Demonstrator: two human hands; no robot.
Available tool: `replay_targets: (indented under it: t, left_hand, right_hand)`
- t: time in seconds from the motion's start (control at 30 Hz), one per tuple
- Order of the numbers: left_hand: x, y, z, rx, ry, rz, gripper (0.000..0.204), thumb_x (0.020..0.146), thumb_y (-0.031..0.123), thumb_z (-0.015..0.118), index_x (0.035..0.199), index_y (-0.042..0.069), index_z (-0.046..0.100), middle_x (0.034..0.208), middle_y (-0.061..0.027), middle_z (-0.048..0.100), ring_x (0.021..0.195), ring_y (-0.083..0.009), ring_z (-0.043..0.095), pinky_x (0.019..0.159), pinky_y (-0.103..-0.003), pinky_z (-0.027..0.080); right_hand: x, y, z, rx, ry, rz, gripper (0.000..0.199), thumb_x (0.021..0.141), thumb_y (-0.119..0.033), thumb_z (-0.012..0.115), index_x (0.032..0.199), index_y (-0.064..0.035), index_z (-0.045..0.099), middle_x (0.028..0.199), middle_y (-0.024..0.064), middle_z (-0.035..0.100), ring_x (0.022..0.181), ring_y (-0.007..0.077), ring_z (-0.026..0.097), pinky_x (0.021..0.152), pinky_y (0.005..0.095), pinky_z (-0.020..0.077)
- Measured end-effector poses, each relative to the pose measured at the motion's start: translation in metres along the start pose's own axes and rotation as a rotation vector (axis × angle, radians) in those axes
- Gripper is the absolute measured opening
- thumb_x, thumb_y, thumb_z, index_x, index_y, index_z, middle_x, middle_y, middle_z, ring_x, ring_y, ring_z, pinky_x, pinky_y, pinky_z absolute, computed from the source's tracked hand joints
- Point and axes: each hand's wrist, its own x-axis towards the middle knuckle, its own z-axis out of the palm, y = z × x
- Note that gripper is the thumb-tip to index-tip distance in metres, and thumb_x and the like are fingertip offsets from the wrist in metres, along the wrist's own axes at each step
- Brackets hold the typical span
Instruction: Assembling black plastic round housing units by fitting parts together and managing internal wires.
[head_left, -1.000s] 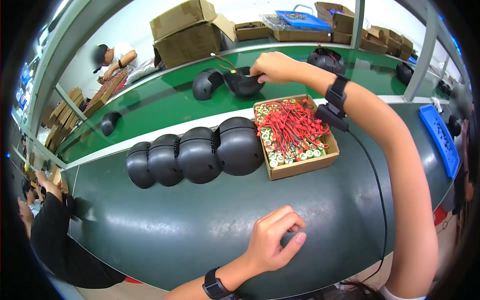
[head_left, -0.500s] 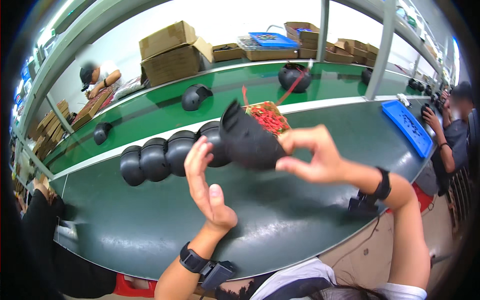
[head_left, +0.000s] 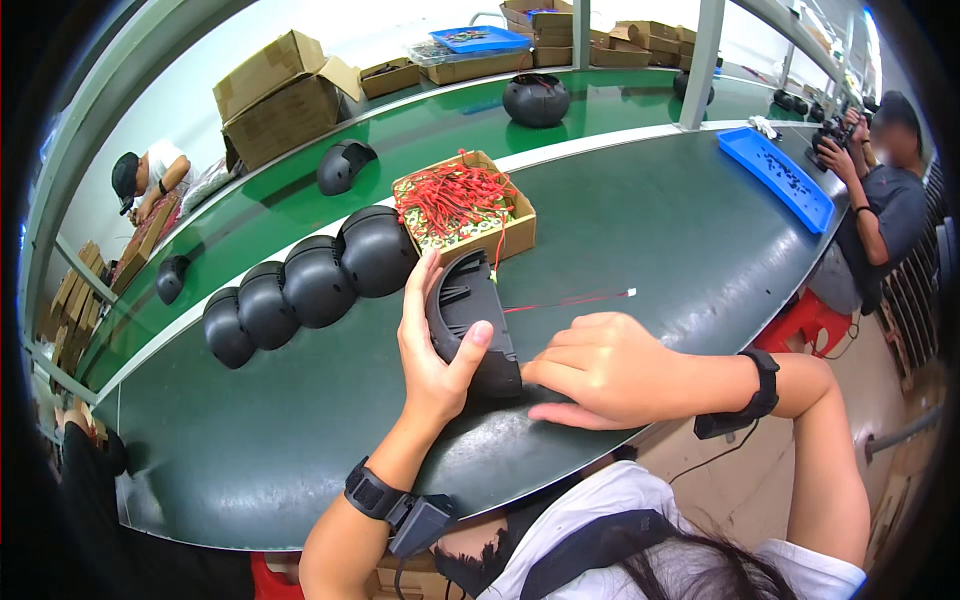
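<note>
My left hand [head_left: 435, 360] grips a curved black plastic shell [head_left: 480, 335] by its left side, thumb over the ribbed inner side. Tilted on edge above the table, the shell shows its hollow side. At its lower right edge is my right hand [head_left: 600, 370], fingers bent and fingertips against the shell; what they press on is partly hidden. A thin red-and-black wire [head_left: 570, 301] with a white connector extends to the right from behind the shell. Beyond it stands a cardboard box [head_left: 517, 228] of red wires [head_left: 455, 197], one hanging over its front.
Several rounded black shells [head_left: 318, 280] stand in a row on the left. A green belt [head_left: 430, 130] behind carries more black parts. A blue tray [head_left: 775, 180] of small dark pieces lies right. Cardboard cartons [head_left: 285, 110] line the back. Co-workers sit at far left and right.
My left hand has taken hold of the shell, which has come nearer and turned its hollow side into view. My right hand has moved down to its lower edge. The whole view has shifted.
</note>
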Motion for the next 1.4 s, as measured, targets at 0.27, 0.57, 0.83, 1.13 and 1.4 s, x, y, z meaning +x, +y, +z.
replay_targets:
  t: [0.27, 0.57, 0.83, 1.13, 1.4]
  left_hand:
    - [0.0, 0.005, 0.004, -0.225, -0.015, -0.126, 0.063, 0.089, 0.033, 0.052, 0.134, -0.01, 0.041, 0.134, -0.021, 0.047, 0.126, -0.0267, 0.045, 0.108, -0.036, 0.029]
    - [-0.004, 0.016, 0.007, -0.204, 0.038, -0.206, 0.054, 0.087, 0.024, 0.057, 0.129, -0.008, 0.048, 0.125, -0.0186, 0.056, 0.117, -0.023, 0.052, 0.103, -0.034, 0.036]
    - [0.002, 0.01, -0.004, -0.042, -0.072, 0.065, 0.058, 0.075, 0.021, 0.071, 0.125, -0.003, 0.054, 0.114, -0.0176, 0.062, 0.106, -0.0225, 0.06, 0.095, -0.034, 0.044]
    - [-0.019, 0.001, 0.0, 0.214, -0.013, -0.075, 0.042, 0.08, 0.007, 0.067, 0.118, -0.002, 0.053, 0.111, -0.0166, 0.06, 0.107, -0.0243, 0.059, 0.089, -0.034, 0.046]
    - [0.001, 0.01, 0.001, -0.181, -0.104, -0.047, 0.052, 0.075, 0.004, 0.051, 0.126, -0.006, 0.051, 0.126, -0.0174, 0.056, 0.119, -0.0266, 0.052, 0.106, -0.036, 0.033]
  right_hand:
    - [0.018, 0.027, -0.011, -0.319, 0.446, 0.047, 0.032, 0.073, -0.019, 0.071, 0.1, -0.0062, 0.057, 0.085, 0.0083, 0.062, 0.078, 0.0292, 0.062, 0.065, 0.0382, 0.0493]
    - [0.014, 0.014, 0.004, -0.056, 0.133, 0.087, 0.013, 0.076, -0.015, 0.069, 0.08, -0.0072, 0.059, 0.071, 0.0056, 0.053, 0.062, 0.0253, 0.055, 0.059, 0.0364, 0.0444]
    - [0.045, 0.017, -0.038, -0.432, 0.197, -0.281, 0.012, 0.063, -0.016, 0.063, 0.066, -0.0099, 0.054, 0.069, 0.0, 0.045, 0.069, 0.0164, 0.049, 0.071, 0.0355, 0.0412]
    - [0.108, 0.006, -0.04, -0.451, 0.114, -0.568, 0.01, 0.063, -0.02, 0.067, 0.056, -0.0159, 0.06, 0.059, -0.0067, 0.054, 0.075, 0.0138, 0.055, 0.075, 0.0296, 0.0395]
    - [0.063, 0.081, -0.03, 0.407, 0.235, 0.071, 0.033, 0.08, -0.008, 0.063, 0.111, -0.0011, 0.054, 0.103, 0.0136, 0.061, 0.092, 0.0275, 0.061, 0.083, 0.0365, 0.0483]
